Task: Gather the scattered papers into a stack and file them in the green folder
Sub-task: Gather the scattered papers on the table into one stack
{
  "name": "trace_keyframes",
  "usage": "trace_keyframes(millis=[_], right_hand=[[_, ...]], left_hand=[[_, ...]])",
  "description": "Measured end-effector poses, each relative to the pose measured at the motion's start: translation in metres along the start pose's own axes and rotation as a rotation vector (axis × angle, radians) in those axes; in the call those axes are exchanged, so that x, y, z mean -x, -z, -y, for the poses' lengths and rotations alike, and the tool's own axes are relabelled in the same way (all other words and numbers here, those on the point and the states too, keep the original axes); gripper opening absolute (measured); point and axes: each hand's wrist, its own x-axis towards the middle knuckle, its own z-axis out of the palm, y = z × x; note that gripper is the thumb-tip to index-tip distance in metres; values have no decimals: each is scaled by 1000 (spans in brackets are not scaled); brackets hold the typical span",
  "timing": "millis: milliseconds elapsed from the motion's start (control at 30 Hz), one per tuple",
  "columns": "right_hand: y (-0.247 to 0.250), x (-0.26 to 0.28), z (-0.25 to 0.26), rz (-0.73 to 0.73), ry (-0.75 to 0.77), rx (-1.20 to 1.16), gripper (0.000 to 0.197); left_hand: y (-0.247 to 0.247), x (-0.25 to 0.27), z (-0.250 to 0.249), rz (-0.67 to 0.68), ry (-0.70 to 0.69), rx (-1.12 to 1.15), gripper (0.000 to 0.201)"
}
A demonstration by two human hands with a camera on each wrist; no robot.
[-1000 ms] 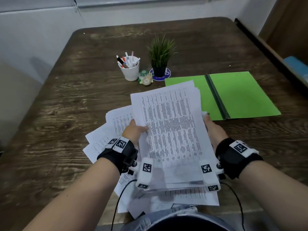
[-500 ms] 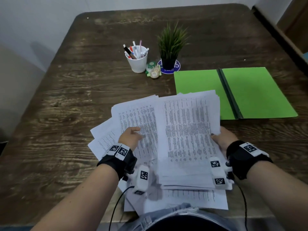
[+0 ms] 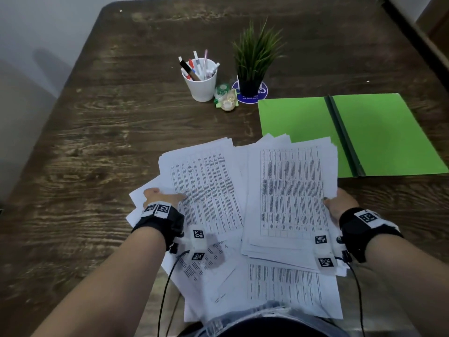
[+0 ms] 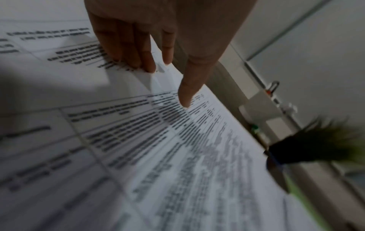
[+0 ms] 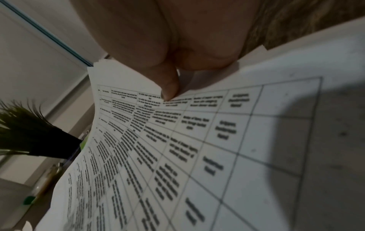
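Note:
My right hand [image 3: 340, 201] grips a thick stack of printed papers [image 3: 289, 190] by its right edge. In the right wrist view its thumb [image 5: 169, 92] lies on the top sheet, and the fingers are hidden below. My left hand [image 3: 165, 195] rests with straight fingers [image 4: 138, 59] on the loose sheets [image 3: 209, 186] fanned out to the left, thumb on an upper sheet. More loose sheets [image 3: 286, 288] lie under the stack by the table's near edge. The green folder [image 3: 303, 122] lies open and flat at the right; the stack's far corner overlaps its left leaf.
Behind the papers stand a white cup of pens [image 3: 201, 86], a small potted plant [image 3: 252, 59] on a blue coaster, and small items [image 3: 226, 99] between them. Bare brown wood table [image 3: 109, 142] lies to the left; a wall runs along its left side.
The left hand has let go of the stack and come down on the loose sheets at the left. The right hand has carried the stack right, toward the folder.

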Motion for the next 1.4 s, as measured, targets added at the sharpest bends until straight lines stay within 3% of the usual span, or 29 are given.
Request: trace_keyframes(millis=[167,233,333,500,700,867,1067,1200,1400], right_hand=[[-4,-7,-4,20,-18,-1,37],[-4,-9,-4,25,-13,-1,37],[-4,-12,-5,37,-12,8,38],[-2,-8,-3,32,-26,-3,39],[3,-8,-4,45,-5,47,38],[10,-5,-6,39,24,38,40],[16,-2,-8,17,64,-193,35],[13,-2,-10,48,118,-321,37],[8,21,-5,121,196,-557,28]], left_hand=[[-9,-4,1,-28,-58,-149,81],[-11,-3,-3,23,-72,-240,68],[-17,0,-6,-30,-141,-290,48],[-15,10,-10,-91,-255,-130,36],[24,34,-21,-182,-462,86,26],[56,64,-36,-178,-615,263,22],[42,109,-43,5,-694,319,22],[4,120,-37,146,-680,212,25],[-36,132,-32,247,-642,2,31]])
